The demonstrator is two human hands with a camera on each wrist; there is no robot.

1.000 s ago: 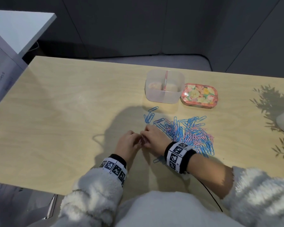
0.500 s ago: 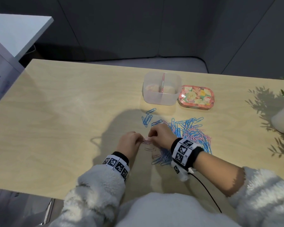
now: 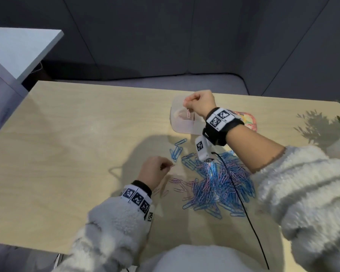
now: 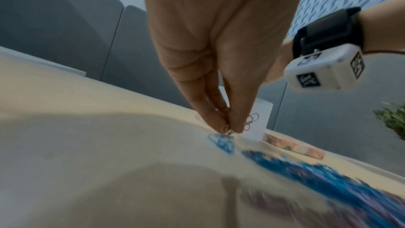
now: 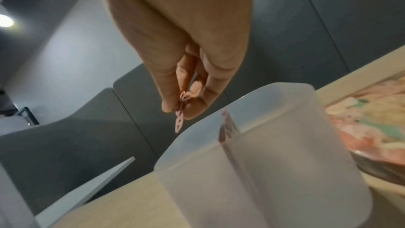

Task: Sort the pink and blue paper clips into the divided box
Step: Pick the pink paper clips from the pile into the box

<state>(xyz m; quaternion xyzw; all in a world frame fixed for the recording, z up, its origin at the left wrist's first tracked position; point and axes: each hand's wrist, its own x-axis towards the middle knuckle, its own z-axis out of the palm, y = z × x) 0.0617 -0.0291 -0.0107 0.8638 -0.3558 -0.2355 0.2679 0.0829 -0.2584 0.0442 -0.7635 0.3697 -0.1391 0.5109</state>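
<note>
A few pink paper clips (image 3: 188, 112) are pinched in the fingers (image 5: 195, 108) of the right hand (image 3: 199, 104), held above the left compartment of the translucent divided box (image 3: 182, 128). More pink clips (image 4: 249, 124) are pinched by the left hand (image 3: 154, 169) low over the counter (image 3: 77, 154). The mixed pile (image 3: 220, 183) lies nearer. Release is best made left of the divider (image 5: 228, 127). A floral tin (image 3: 248, 119) touches the box's right; open counter lies left.
</note>
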